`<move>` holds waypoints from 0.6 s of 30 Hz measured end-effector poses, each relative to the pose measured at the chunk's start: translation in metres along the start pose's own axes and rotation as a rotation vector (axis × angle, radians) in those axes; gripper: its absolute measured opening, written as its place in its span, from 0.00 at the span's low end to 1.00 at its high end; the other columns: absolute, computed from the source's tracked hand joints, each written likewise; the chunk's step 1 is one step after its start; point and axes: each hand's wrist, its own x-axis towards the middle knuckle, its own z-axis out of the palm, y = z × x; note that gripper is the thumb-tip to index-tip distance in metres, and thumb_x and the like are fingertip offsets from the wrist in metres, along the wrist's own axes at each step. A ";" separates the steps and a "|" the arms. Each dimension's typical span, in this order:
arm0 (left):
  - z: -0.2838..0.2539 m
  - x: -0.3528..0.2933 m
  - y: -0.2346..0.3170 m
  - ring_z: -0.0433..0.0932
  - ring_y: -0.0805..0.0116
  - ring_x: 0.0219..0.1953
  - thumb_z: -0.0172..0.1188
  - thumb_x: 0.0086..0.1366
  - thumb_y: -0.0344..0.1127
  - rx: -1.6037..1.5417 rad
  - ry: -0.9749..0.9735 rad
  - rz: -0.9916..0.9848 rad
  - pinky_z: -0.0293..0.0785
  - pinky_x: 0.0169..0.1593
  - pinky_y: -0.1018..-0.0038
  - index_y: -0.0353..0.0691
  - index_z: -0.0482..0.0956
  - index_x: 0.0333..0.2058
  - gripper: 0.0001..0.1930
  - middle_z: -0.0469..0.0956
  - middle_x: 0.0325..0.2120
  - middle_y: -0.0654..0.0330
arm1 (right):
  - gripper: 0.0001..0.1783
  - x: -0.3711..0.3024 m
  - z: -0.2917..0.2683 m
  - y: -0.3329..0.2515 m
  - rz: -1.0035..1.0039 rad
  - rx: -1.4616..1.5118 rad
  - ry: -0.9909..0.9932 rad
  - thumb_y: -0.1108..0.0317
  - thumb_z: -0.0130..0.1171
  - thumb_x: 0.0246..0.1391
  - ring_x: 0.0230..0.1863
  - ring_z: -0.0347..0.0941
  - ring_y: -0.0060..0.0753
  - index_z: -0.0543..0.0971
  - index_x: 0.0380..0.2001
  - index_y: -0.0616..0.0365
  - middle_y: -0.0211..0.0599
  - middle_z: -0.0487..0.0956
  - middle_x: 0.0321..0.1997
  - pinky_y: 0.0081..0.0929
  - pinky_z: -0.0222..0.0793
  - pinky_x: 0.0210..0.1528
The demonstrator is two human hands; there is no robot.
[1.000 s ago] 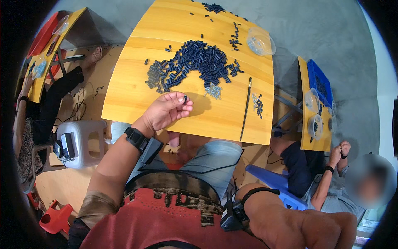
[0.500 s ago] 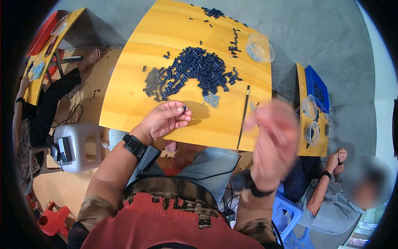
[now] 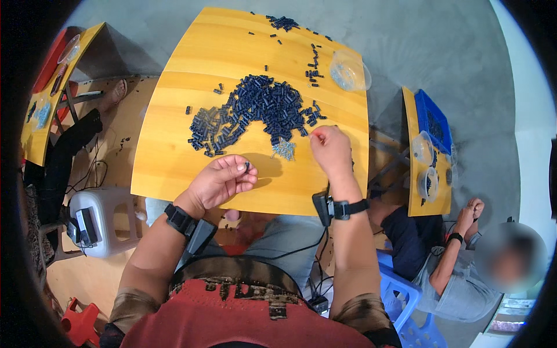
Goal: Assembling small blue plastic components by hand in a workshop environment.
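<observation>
My left hand (image 3: pixel 220 182), palm up at the near edge of the table, pinches a small black cylindrical piece (image 3: pixel 247 166) between thumb and fingers. To its right, my right hand (image 3: pixel 333 152) is over the table with its fingertips drawn together; whether anything is in them is too small to see. Between and beyond the hands lies a large heap of small black cylindrical pieces (image 3: pixel 270 104). A little pile of small silvery screw-like parts (image 3: pixel 284 149) rests at the heap's near side, left of my right hand. My right hand and forearm mostly cover the thin black stick.
A clear plastic bowl (image 3: pixel 350 74) with silvery parts stands at the table's far right, and more black pieces (image 3: pixel 283 23) lie at the far edge. At right, a person sits by another table with a blue tray (image 3: pixel 434 122). A white stool (image 3: pixel 104 223) stands left.
My right hand has moved left and away from me, from a blurred position at the right to beside the heap. My left hand keeps its hold on the black piece. The view has shifted slightly.
</observation>
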 end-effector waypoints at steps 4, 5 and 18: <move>0.000 0.000 0.000 0.77 0.68 0.39 0.54 0.63 0.32 -0.014 -0.004 -0.010 0.74 0.45 0.72 0.39 0.73 0.37 0.06 0.77 0.35 0.57 | 0.07 0.042 0.002 0.024 0.147 0.092 0.014 0.68 0.59 0.43 0.31 0.74 0.45 0.80 0.24 0.60 0.47 0.76 0.27 0.35 0.70 0.36; -0.001 0.000 0.000 0.77 0.67 0.39 0.53 0.63 0.32 -0.027 -0.015 -0.006 0.74 0.45 0.72 0.39 0.73 0.37 0.06 0.77 0.35 0.57 | 0.07 0.050 0.005 0.026 0.141 0.091 0.011 0.68 0.59 0.43 0.31 0.74 0.45 0.80 0.24 0.60 0.47 0.76 0.27 0.35 0.70 0.36; 0.000 0.001 0.000 0.77 0.68 0.37 0.55 0.62 0.32 -0.030 0.009 -0.036 0.74 0.43 0.73 0.37 0.72 0.36 0.06 0.75 0.36 0.56 | 0.08 0.092 0.041 0.028 0.203 -0.250 0.080 0.63 0.61 0.41 0.38 0.72 0.43 0.81 0.24 0.55 0.40 0.76 0.31 0.39 0.65 0.42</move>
